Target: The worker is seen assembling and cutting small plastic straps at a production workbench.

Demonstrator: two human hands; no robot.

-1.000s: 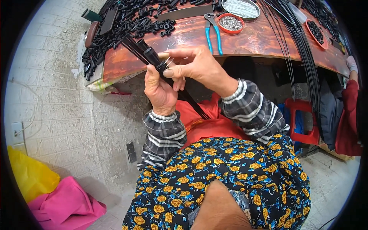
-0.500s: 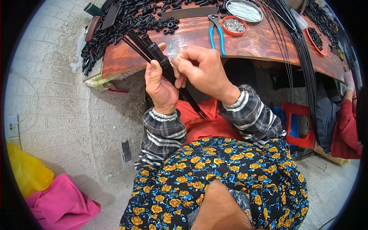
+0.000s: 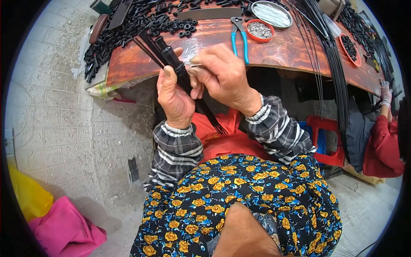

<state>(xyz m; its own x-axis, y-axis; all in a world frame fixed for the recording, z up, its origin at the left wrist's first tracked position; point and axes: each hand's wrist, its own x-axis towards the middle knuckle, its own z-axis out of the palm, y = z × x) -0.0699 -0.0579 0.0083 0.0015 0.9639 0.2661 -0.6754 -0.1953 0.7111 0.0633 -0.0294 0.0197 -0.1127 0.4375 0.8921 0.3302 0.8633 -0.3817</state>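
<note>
My left hand [image 3: 176, 100] is closed around a bundle of thin black rods [image 3: 209, 115], which look like umbrella ribs. A black plastic tube-shaped fitting with a ringed collar [image 3: 168, 54] sits on the bundle, between thumb and fingers. The bundle slants from upper left down toward my lap, with loose rod ends [image 3: 147, 50] fanning out at the top. Close by the collar, my right hand [image 3: 227, 77] pinches a thin pale strand, seemingly wire, between thumb and forefinger. Its far end is hidden by the fingers.
The wooden table [image 3: 295, 51] holds heaped black plastic fittings [image 3: 128, 32], blue-handled pliers [image 3: 239, 40], a red dish of small metal pieces [image 3: 260, 30] and a round tray of pale strands [image 3: 272, 14]. Long black rods [image 3: 336, 73] overhang its edge near a red stool [image 3: 316, 139]. A co-worker's gloved hand [image 3: 386, 92] shows at right.
The view has shifted slightly, so hands and bundle appear a little left. My right thumb and forefinger have shifted slightly at the collar; both hands keep their grip.
</note>
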